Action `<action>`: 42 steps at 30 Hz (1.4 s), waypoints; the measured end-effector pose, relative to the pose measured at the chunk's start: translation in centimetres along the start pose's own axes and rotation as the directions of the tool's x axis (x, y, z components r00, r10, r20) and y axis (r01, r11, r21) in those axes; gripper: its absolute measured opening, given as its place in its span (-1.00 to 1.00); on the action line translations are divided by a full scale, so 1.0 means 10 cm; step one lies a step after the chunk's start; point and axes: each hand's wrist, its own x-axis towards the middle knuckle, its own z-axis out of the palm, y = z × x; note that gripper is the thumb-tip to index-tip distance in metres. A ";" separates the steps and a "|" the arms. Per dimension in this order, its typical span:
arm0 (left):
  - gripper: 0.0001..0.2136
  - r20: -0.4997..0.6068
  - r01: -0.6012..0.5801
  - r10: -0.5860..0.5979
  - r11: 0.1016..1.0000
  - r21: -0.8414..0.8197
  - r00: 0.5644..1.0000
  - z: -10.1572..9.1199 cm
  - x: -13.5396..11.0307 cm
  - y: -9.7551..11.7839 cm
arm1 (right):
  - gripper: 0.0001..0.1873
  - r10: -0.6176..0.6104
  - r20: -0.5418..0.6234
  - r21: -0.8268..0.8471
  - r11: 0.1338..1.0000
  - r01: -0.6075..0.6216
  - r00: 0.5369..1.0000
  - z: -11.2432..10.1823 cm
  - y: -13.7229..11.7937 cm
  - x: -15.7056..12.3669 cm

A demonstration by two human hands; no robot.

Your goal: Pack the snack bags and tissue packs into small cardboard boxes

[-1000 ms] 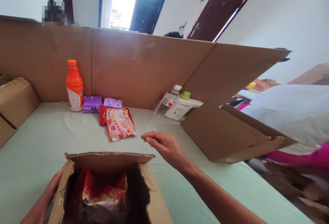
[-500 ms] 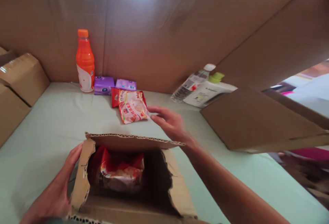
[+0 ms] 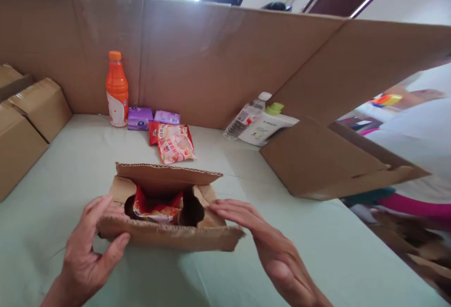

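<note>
A small cardboard box (image 3: 165, 236) sits on the pale green table with its flaps partly folded in; a red snack bag (image 3: 157, 208) shows through the gap. My left hand (image 3: 88, 250) cups the box's left front corner, thumb on the near flap, fingers spread. My right hand (image 3: 253, 232) lies flat with fingers stretched out, pressing on the right side flap. Beyond the box lie a pink snack packet (image 3: 176, 143), two purple packs (image 3: 140, 118) and an upright orange drink bottle (image 3: 117, 90).
A tall cardboard screen (image 3: 218, 58) walls the back and right. Closed cartons (image 3: 21, 124) stand at the left. A water bottle (image 3: 245, 116) and a white lotion bottle (image 3: 268, 125) lie by a flat cardboard piece (image 3: 327, 166). A person in white and pink is at the right.
My right hand has drawn back from the pink snack packet onto the box's right flap. The flaps are folded further in, and my left hand has shifted to the front corner.
</note>
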 end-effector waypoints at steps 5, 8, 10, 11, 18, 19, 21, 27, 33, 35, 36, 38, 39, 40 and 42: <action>-0.34 -0.065 0.110 -0.104 0.988 0.109 0.992 0.08 0.06 0.10 | -0.52 0.063 -0.152 -0.257 0.961 -0.101 0.986 0.15 -0.06 -0.03; -0.41 -0.021 0.101 -0.099 0.980 0.169 0.995 0.06 0.14 0.16 | -0.35 0.037 -0.175 -0.350 0.932 -0.097 0.984 0.15 -0.11 0.04; -0.42 0.017 0.104 -0.109 0.979 0.177 0.994 0.05 0.18 0.17 | -0.20 0.015 -0.158 -0.406 0.910 -0.079 0.987 0.12 -0.11 0.13; -0.42 0.035 0.116 -0.124 0.978 0.174 0.992 0.04 0.19 0.16 | -0.14 0.008 -0.133 -0.422 0.904 -0.064 0.991 0.10 -0.10 0.17; -0.36 0.177 0.068 -0.106 0.976 0.206 0.978 -0.02 0.22 0.07 | -0.36 -0.101 0.134 -0.403 0.903 0.148 0.986 0.11 0.02 0.27; -0.41 0.235 0.035 -0.082 0.980 0.197 0.968 -0.04 0.23 0.06 | -0.39 -0.116 0.165 -0.410 0.895 0.175 0.980 0.12 0.02 0.25; -0.54 0.337 0.001 -0.057 0.987 0.163 0.940 -0.10 0.27 0.02 | -0.34 -0.127 0.198 -0.429 0.880 0.203 0.972 0.12 0.01 0.20; -0.40 0.526 -0.012 -0.015 0.999 0.049 0.850 -0.21 0.43 -0.11 | -0.28 -0.171 0.142 -0.491 0.843 0.220 0.975 0.20 0.04 0.02; -0.31 0.389 -0.050 0.008 0.994 0.096 0.921 -0.25 0.28 -0.08 | -0.37 -0.246 0.137 -0.447 0.849 0.282 0.959 0.31 0.37 0.18; -0.31 0.285 -0.046 -0.013 0.979 0.199 0.959 -0.29 0.16 -0.04 | -0.43 -0.270 0.160 -0.421 0.851 0.313 0.949 0.43 0.50 0.46; -0.32 0.222 -0.036 -0.026 0.963 0.269 0.975 -0.31 0.11 -0.03 | -0.46 -0.269 0.175 -0.409 0.855 0.319 0.947 0.52 0.55 0.64; -0.40 0.083 0.000 -0.039 0.905 0.424 0.996 -0.37 0.03 -0.05 | -0.52 -0.226 0.204 -0.400 0.869 0.292 0.952 0.79 0.60 1.06; -0.46 0.015 0.027 -0.040 0.864 0.502 0.999 -0.40 0.01 -0.08 | -0.54 -0.184 0.209 -0.401 0.880 0.256 0.960 0.96 0.61 1.27; -0.51 -0.050 0.061 -0.039 0.818 0.573 0.998 -0.43 0.02 -0.13 | -0.55 -0.137 0.177 -0.406 0.892 0.200 0.975 1.15 0.60 1.47; -0.60 -0.164 0.138 -0.034 0.723 0.677 0.986 -0.48 0.10 -0.30 | -0.51 -0.057 0.061 -0.376 0.924 0.076 0.997 1.57 0.55 1.78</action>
